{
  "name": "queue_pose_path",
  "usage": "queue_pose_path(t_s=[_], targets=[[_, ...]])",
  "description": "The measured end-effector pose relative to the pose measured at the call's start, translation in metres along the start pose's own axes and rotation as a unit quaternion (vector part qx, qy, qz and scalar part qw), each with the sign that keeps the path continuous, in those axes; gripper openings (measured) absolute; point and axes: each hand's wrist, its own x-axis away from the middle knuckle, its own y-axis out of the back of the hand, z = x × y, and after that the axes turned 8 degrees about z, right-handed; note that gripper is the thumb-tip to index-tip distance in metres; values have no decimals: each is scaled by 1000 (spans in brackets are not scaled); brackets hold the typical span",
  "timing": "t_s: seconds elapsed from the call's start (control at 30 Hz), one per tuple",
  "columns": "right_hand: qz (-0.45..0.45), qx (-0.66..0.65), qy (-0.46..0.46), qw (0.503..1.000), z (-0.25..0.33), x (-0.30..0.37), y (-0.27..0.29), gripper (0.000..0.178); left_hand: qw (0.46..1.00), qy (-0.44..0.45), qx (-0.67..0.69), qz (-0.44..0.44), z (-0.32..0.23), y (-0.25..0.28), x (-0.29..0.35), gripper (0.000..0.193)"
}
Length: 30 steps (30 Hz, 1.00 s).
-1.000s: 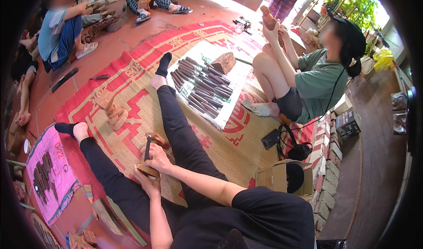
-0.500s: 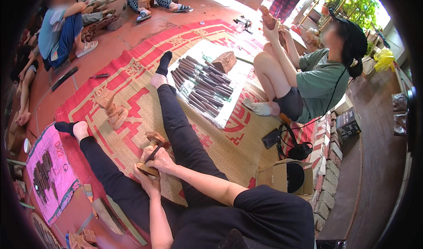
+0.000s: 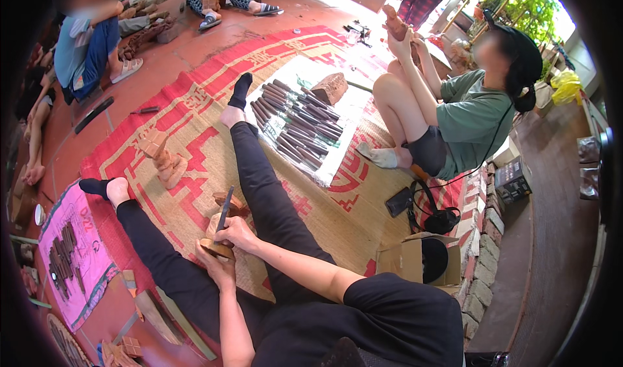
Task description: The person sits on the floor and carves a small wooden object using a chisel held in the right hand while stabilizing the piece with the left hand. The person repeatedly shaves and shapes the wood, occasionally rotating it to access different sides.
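Observation:
Between my legs, my left hand (image 3: 217,267) is closed round the rounded end of a wooden carving (image 3: 223,251), which points away from me. My right hand (image 3: 240,234) grips a slim dark carving tool (image 3: 227,206), its shaft sticking up from the fist. The tool's lower end is hidden by my fingers, so I cannot tell whether it touches the wood. Beyond my hands, the carving's far end shows partly behind the tool. Another wooden figure (image 3: 170,167) stands upright on the mat, left of centre.
Rows of dark-handled tools (image 3: 295,133) and a wood block (image 3: 330,89) lie on a white sheet ahead. More tools lie on a pink cloth (image 3: 97,263). A co-worker (image 3: 470,123) sits right, holding a carving. Near them are a phone (image 3: 399,202) and a cardboard box (image 3: 400,260).
The tool in my right hand has swung from lying low over the carving to pointing up and away. My right hand has shifted slightly, while my left stays round the wood.

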Motion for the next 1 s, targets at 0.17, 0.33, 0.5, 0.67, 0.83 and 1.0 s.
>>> queue_pose_path(t_s=[0.17, 0.33, 0.5, 0.67, 0.83, 1.0], targets=[[-52, 92, 6, 994, -4, -1, 0, 14, 999, -18, -29, -4, 5, -2, 1, 98], [-94, 27, -38, 994, -3, 3, -2, 15, 1000, -20, -20, 3, 4, 0, 1, 100], [-48, -23, -18, 998, -1, 2, -8, 15, 1000, -2, -11, 1, 13, -4, 1, 106], [-85, 24, -42, 995, -14, -8, 8, 14, 1000, -14, -27, 3, 4, -3, 1, 106], [-6, -8, -26, 1000, 2, -3, -7, 14, 1000, 17, 4, 11, 11, -3, -1, 104], [-50, 41, -44, 997, 9, -5, 6, 15, 999, -28, -35, -4, 11, -3, 0, 99]])
